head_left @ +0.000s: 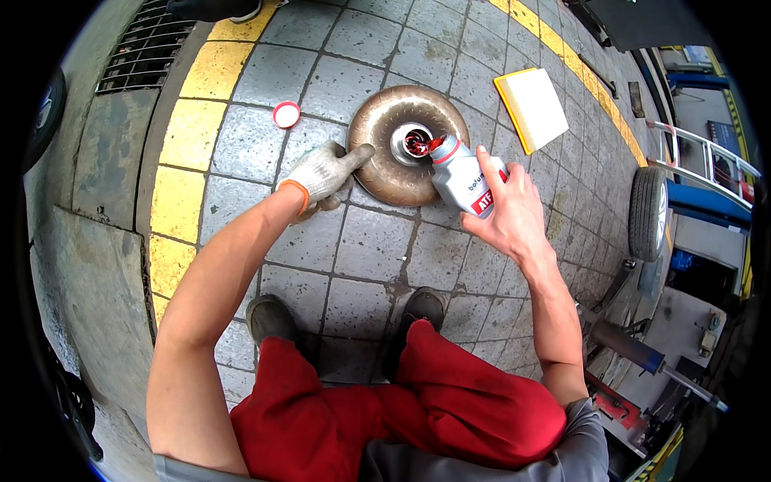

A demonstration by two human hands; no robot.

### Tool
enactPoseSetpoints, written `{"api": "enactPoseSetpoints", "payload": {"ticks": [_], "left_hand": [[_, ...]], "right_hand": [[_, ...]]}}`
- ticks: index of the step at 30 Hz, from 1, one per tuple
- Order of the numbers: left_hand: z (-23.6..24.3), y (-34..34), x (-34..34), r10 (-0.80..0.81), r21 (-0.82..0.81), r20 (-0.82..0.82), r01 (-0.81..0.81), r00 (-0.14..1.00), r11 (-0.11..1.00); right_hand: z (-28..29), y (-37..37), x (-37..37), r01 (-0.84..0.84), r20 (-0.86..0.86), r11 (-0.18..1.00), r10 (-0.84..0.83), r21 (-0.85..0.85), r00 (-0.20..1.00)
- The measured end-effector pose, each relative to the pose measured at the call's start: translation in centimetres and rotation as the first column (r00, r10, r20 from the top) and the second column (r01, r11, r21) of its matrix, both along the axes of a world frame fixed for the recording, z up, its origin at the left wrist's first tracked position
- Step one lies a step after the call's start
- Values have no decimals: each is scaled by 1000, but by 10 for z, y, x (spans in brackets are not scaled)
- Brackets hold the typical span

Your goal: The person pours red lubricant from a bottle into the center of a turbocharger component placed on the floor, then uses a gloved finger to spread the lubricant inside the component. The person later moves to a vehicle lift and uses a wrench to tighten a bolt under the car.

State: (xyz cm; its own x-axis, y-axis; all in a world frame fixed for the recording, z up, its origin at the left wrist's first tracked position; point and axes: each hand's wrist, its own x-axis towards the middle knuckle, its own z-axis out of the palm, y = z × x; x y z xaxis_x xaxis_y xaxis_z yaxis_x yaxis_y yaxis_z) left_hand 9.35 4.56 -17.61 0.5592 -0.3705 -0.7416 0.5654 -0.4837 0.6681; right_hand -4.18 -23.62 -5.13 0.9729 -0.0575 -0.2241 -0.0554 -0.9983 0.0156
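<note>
Left to right, I see a red-rimmed white cap (287, 115) on the tiled floor (369, 241); my gloved left hand (323, 170) touching a ring-shaped metal housing (393, 183), grip closure indeterminable; red fluid (418, 143) at its central opening; a tilted grey bottle (464, 180), grasped by my bare right hand (511, 210); a yellow-edged panel (533, 110).

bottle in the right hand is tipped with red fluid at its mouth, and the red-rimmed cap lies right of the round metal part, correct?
Not quite: the head view shows the red-rimmed cap lying left of the round metal part, not right. The rest stands.
</note>
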Motion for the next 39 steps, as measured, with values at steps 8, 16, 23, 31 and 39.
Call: {"api": "enactPoseSetpoints", "payload": {"ticks": [8, 16, 23, 31, 39], "left_hand": [[16, 1, 2, -31, 10, -17, 31, 999, 999], [12, 1, 3, -58, 32, -5, 58, 998, 998], [10, 1, 3, -55, 33, 0, 55, 998, 998], [11, 2, 2, -76, 66, 20, 74, 997, 995], [-2, 0, 4, -48, 8, -8, 48, 999, 999]], "right_hand": [[5, -1, -1, 4, -4, 1000, -4, -10, 1000], [6, -2, -1, -13, 26, 999, 14, -33, 1000], [6, -2, -2, -17, 50, 999, 19, -36, 999], [9, -1, -1, -15, 54, 999, 16, -30, 998], [9, -1, -2, -17, 87, 1000, 18, -15, 996]]}}
